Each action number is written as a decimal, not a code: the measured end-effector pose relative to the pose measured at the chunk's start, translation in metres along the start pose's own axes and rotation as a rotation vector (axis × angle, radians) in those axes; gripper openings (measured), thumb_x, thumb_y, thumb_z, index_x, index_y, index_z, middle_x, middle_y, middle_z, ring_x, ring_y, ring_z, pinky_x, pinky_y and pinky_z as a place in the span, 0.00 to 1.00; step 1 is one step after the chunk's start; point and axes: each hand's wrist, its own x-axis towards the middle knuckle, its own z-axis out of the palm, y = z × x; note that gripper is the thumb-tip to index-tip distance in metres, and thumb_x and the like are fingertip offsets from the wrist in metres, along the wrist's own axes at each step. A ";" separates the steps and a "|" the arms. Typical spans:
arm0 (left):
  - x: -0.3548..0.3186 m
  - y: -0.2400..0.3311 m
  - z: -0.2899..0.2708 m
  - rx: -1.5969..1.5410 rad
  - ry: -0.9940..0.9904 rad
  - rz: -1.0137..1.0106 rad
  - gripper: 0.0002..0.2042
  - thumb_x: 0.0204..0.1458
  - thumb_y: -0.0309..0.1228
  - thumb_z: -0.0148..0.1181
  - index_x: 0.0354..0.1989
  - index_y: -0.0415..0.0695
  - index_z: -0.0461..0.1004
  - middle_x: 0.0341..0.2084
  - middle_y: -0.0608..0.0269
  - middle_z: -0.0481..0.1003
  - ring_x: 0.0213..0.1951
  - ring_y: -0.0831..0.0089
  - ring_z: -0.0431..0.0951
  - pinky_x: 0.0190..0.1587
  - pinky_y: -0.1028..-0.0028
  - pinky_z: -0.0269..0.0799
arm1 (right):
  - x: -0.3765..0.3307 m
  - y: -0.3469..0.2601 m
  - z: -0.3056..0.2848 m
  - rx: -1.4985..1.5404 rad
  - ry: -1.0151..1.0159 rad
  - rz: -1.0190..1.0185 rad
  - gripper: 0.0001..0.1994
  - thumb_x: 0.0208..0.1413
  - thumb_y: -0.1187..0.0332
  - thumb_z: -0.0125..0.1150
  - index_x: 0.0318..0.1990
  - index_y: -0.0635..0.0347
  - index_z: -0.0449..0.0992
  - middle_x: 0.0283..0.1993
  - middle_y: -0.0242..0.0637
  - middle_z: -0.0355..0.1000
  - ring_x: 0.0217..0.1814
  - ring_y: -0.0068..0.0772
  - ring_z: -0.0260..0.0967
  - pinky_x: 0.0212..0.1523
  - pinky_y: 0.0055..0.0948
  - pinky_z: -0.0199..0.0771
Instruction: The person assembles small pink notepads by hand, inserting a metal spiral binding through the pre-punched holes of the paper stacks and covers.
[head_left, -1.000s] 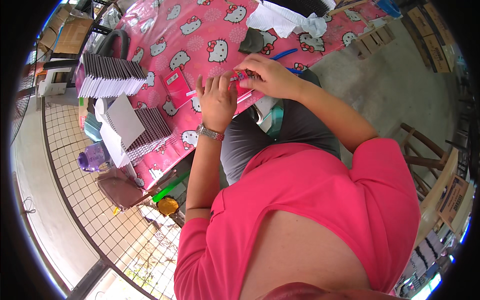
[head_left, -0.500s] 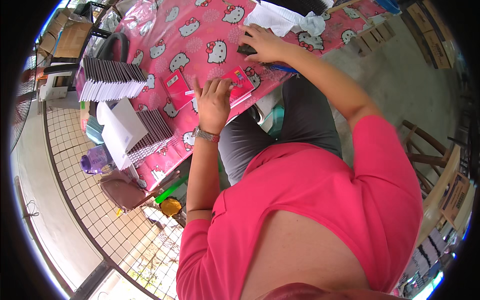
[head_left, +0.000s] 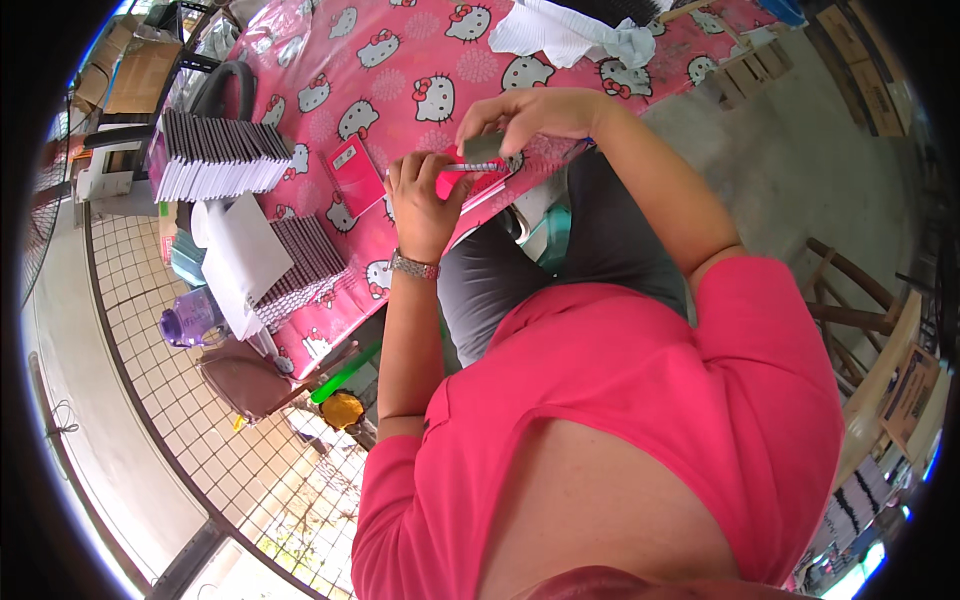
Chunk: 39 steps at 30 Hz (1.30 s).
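Observation:
My left hand [head_left: 425,200], with a metal watch on its wrist, curls its fingers at the left end of a thin striped strip [head_left: 472,167], which looks like a spiral binding edge. Under it lies a red-pink notebook [head_left: 488,183] at the table's near edge, partly hidden by both hands. My right hand [head_left: 540,113] grips a dark grey-green block [head_left: 484,148] just above the strip. Whether the block touches the strip, I cannot tell. Left of my hands, a second red notebook [head_left: 355,178] lies flat.
A pink patterned cloth [head_left: 390,90] covers the table. At the left stand stacks of spiral-bound notebooks [head_left: 222,155] and white sheets [head_left: 240,260], with a purple bottle [head_left: 195,318] beside them. Crumpled white paper [head_left: 570,38] lies at the back. Wooden pieces [head_left: 752,72] are at the right.
My right hand has come nearer and leftward with the dark block, from near the crumpled paper to the notebook. My left hand's raised finger has curled down to the notebook's edge.

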 end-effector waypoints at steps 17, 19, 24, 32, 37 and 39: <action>0.003 -0.037 -0.015 -0.279 -0.115 -0.162 0.12 0.49 0.24 0.68 0.42 0.39 0.75 0.37 0.57 0.75 0.36 0.65 0.78 0.35 0.72 0.75 | 0.034 -0.005 0.000 0.283 -0.166 -0.141 0.25 0.48 0.64 0.63 0.55 0.60 0.74 0.51 0.34 0.73 0.52 0.24 0.66 0.55 0.25 0.62; 0.008 -0.039 -0.016 -0.364 -0.157 -0.211 0.12 0.49 0.23 0.67 0.42 0.38 0.75 0.37 0.58 0.75 0.34 0.69 0.79 0.35 0.74 0.76 | 0.038 -0.011 -0.001 -0.202 -0.041 0.040 0.24 0.47 0.64 0.64 0.54 0.60 0.74 0.51 0.35 0.73 0.52 0.25 0.66 0.56 0.25 0.62; 0.009 -0.043 -0.016 -0.509 -0.160 -0.238 0.12 0.49 0.23 0.68 0.41 0.36 0.75 0.37 0.58 0.77 0.35 0.70 0.81 0.36 0.74 0.77 | 0.045 -0.014 0.001 0.201 -0.218 -0.144 0.28 0.42 0.62 0.67 0.55 0.56 0.74 0.53 0.33 0.70 0.53 0.28 0.67 0.58 0.28 0.63; 0.004 -0.054 -0.013 -0.611 -0.170 -0.368 0.11 0.51 0.23 0.68 0.42 0.36 0.74 0.35 0.60 0.79 0.34 0.75 0.81 0.36 0.78 0.75 | 0.049 -0.012 -0.002 -0.289 -0.003 0.103 0.23 0.47 0.60 0.67 0.52 0.58 0.76 0.48 0.34 0.73 0.55 0.28 0.66 0.58 0.30 0.62; -0.002 -0.061 -0.003 -0.770 -0.113 -0.486 0.09 0.56 0.21 0.62 0.44 0.35 0.73 0.34 0.65 0.77 0.36 0.78 0.80 0.38 0.79 0.74 | 0.025 0.023 -0.029 -1.149 0.581 0.026 0.30 0.46 0.58 0.72 0.58 0.57 0.72 0.61 0.46 0.66 0.64 0.45 0.63 0.62 0.39 0.63; 0.002 -0.050 0.002 -0.897 0.029 -0.499 0.09 0.58 0.22 0.61 0.44 0.34 0.73 0.33 0.65 0.77 0.35 0.77 0.80 0.37 0.79 0.75 | -0.004 0.052 -0.044 -1.082 0.727 -0.278 0.33 0.47 0.55 0.71 0.61 0.56 0.70 0.64 0.46 0.64 0.67 0.50 0.59 0.65 0.45 0.60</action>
